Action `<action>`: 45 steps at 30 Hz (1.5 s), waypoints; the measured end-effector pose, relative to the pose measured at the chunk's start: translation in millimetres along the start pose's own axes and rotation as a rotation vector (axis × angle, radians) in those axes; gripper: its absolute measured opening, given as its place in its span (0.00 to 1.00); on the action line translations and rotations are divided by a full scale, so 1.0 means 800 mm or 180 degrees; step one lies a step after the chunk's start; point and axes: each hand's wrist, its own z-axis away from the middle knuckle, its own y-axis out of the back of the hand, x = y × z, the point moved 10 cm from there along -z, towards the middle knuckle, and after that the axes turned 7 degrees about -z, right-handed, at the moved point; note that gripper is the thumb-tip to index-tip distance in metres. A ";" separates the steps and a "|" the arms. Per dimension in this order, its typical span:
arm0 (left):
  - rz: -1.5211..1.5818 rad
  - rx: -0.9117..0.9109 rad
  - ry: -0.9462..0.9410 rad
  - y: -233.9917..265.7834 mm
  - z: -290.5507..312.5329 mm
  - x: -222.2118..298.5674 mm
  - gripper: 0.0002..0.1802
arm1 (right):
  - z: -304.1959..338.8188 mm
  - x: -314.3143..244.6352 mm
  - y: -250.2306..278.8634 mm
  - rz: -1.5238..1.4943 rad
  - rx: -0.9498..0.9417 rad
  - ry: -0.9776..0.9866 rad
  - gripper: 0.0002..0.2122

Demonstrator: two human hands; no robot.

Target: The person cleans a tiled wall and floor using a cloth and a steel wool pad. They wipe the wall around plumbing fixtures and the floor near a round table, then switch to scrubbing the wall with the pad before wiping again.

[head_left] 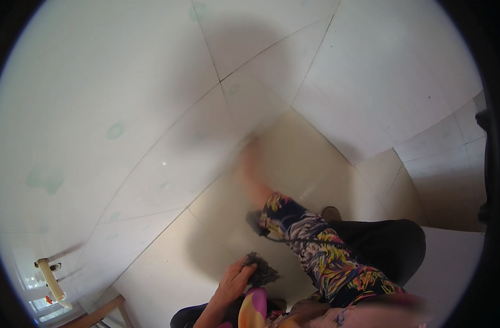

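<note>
My left hand (236, 277) is closed around a dark grey, wiry scouring pad (263, 269), held low in front of my body. My right hand (250, 150) reaches out to the line where the white tiled wall (151, 117) meets the pale floor (288, 158). Motion smears its fingers, so whether they hold anything does not show. A patterned, many-coloured sleeve (321, 246) covers that arm, and a black device with a cable (255, 223) sits by the wrist.
On the wall at lower left is a cream-coloured tap-like fitting (52, 280). Below it stands a wooden frame (100, 312). A second white panel wall (392, 71) rises on the right. My dark-clad knee (395, 243) is bent beside the right arm.
</note>
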 end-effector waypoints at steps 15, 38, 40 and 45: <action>-0.0159 -0.0204 0.0212 0.011 0.042 -0.050 0.19 | -0.154 -0.098 0.054 0.0056 -0.0038 -0.0922 0.18; -0.0305 0.0015 -0.0105 0.054 0.046 -0.035 0.17 | 0.025 -0.265 -0.152 -0.0091 -0.1428 0.1063 0.19; -0.0334 0.0054 -0.0162 0.057 0.043 -0.033 0.16 | 0.096 -0.302 -0.182 -0.0089 -0.1862 0.1679 0.22; -0.0031 -0.0038 0.0077 0.044 0.036 -0.046 0.16 | 0.196 -0.369 -0.203 0.0172 -0.2101 0.3474 0.26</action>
